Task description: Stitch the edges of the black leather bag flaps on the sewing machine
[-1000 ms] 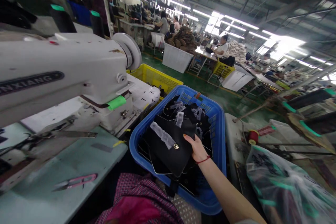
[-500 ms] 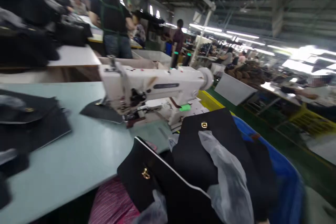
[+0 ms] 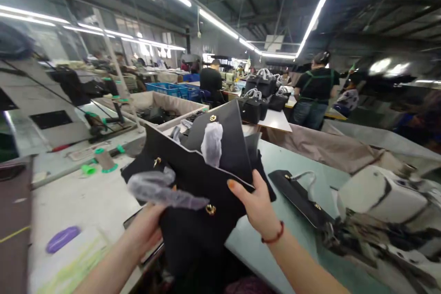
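A stack of black bag panels [image 3: 203,183] is held up at the centre of the view, above the near edge of a pale green worktop [image 3: 292,161]. The stack is gripped from both sides. The left hand [image 3: 148,232] is placed under the lower left corner at about 7 o'clock, with its fingers curled behind the leather and mostly hidden. The right hand [image 3: 257,204] is closed on the right edge at about 4 o'clock, with its thumb pressed on the front face and its fingers tucked behind. A red bracelet [image 3: 274,237] is worn on the right wrist.

Small gold clasps [image 3: 211,210] are fixed to the panels. A crumpled clear plastic wrap [image 3: 165,190] is seen hanging from the front panel, and a white wrap [image 3: 212,143] from the taller panel behind it.

At 3 o'clock, a flat black piece with a pale handle [image 3: 299,197] is laid on the worktop, just beside a white sewing machine [image 3: 379,202], which is blurred. At 9 o'clock, green thread cones [image 3: 103,161] are stood on a second bench. A purple object [image 3: 62,238] is seen at 8 o'clock.

Towards 12 o'clock, finished black bags [image 3: 260,96] are lined up on a far table. A person in a dark top [image 3: 315,87] is seen standing near them, back turned.
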The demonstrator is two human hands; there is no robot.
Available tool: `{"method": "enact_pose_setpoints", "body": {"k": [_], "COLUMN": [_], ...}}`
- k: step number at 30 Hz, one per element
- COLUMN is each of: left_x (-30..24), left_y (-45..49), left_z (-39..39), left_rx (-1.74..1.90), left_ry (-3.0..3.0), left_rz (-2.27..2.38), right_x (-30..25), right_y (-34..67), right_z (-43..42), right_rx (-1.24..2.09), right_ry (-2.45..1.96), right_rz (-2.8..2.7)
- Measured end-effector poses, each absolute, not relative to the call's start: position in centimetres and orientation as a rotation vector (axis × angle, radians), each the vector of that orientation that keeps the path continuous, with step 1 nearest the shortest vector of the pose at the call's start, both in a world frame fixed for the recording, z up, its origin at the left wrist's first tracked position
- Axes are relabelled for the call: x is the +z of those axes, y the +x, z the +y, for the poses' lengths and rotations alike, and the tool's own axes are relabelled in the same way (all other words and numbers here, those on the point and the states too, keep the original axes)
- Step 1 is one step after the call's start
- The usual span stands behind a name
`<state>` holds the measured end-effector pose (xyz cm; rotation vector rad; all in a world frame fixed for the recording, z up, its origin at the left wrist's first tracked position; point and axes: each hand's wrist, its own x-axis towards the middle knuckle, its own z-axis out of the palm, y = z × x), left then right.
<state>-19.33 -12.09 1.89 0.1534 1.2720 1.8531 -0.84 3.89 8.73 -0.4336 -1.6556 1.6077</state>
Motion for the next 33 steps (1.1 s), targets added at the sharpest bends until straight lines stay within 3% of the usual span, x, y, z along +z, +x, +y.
{"method": "enact_pose_setpoints", "body": {"k": [2, 4, 8, 12, 16, 24, 33], "left_x": [2.6, 1.9, -4.7, -12.9, -14.9, -13.1, -13.7], "left_y": [-23.7, -27.1, -28.7, -27.4, -29.4, -29.6, -25.3], "left_z": [-9.8, -7.5, -4.6, -2.7, -0.7, -0.1, -2.2], "left_rx": [1.926, 2.003, 1.946, 0.94, 0.673, 0.729, 1.052], "left_ry": [0.245, 0.383, 0.525, 1.113, 1.061, 0.866, 1.459], "left_rz": [1.506, 1.805, 2.224, 2.715, 2.907, 3.083, 2.947], "right_x": [7.4, 4.5, -2.7, -6.5, -7.0, -8.3, -8.6], "right_y": [-7.6, -12.2, -13.1, -6.8, -0.4, 9.2, 22.8], "right_z": [6.6, 9.1, 11.3, 10.7, 9.6, 6.8, 3.8], "right_rx": [1.634, 1.637, 1.547, 1.425, 1.117, 1.059, 0.936], "right_ry": [-0.42, -0.688, -0.848, -0.757, -0.551, -0.643, -0.914], "right_rz": [-1.627, -1.754, -1.87, -2.013, -2.289, -2.412, -2.314]}}
